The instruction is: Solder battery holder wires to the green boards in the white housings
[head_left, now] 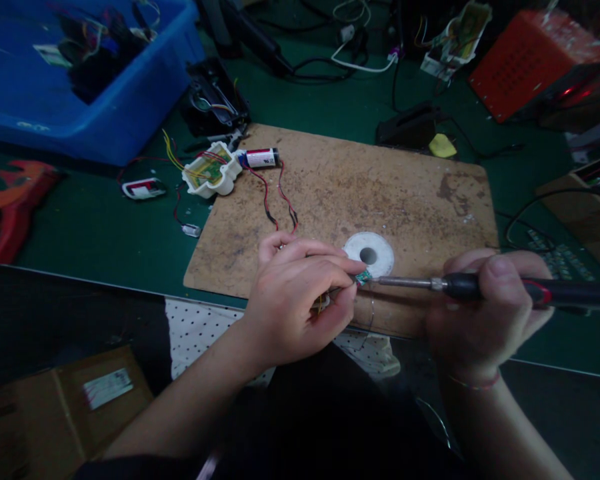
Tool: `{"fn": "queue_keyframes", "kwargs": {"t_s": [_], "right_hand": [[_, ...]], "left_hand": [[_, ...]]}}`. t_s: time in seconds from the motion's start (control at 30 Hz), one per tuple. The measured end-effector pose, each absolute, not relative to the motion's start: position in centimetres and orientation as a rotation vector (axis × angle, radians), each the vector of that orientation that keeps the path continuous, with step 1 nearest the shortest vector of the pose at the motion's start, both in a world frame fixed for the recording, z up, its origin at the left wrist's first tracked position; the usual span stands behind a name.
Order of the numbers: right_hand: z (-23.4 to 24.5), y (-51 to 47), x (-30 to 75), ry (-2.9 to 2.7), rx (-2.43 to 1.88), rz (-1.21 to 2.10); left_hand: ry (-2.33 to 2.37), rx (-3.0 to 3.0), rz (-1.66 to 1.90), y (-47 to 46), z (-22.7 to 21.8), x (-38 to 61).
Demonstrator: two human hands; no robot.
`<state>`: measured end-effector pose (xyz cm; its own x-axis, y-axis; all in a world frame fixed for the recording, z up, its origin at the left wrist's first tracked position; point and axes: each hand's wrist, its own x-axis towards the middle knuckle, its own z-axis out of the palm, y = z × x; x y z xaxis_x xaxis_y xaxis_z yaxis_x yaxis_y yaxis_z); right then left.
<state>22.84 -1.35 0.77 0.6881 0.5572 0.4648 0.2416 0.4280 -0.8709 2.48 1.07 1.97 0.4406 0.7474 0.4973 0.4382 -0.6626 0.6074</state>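
My right hand (497,307) is closed around the dark handle of a soldering iron (410,283), which points left. Its tip meets, or nearly meets, a small green circuit board (363,277). Between the thumb and fingers of my left hand (307,293) the board is pinched, along with a thin wire. Just behind the board lies a white solder spool (380,243), and a thin strand of solder (373,310) hangs below the iron's tip. Red and black wires (267,197) run from a cylindrical battery (261,158) toward my left hand. Whatever sits inside my left palm is mostly hidden.
A worn wooden board (330,173) lies on the green table. A white housing with wires (213,170) rests at its left edge. Red-orange pliers (20,207) and a blue bin (130,113) are further left. An orange box (535,63) and a black stand (407,127) stand at back right.
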Motion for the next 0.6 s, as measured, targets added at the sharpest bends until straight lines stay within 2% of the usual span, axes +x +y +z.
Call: {"fn": "queue_keyframes", "kwargs": {"t_s": [0.6], "right_hand": [[0.85, -1.45, 22.55, -0.855, -1.172, 0.260]], "left_hand": [[1.008, 2.331, 1.084, 1.07, 2.04, 2.47]]}}
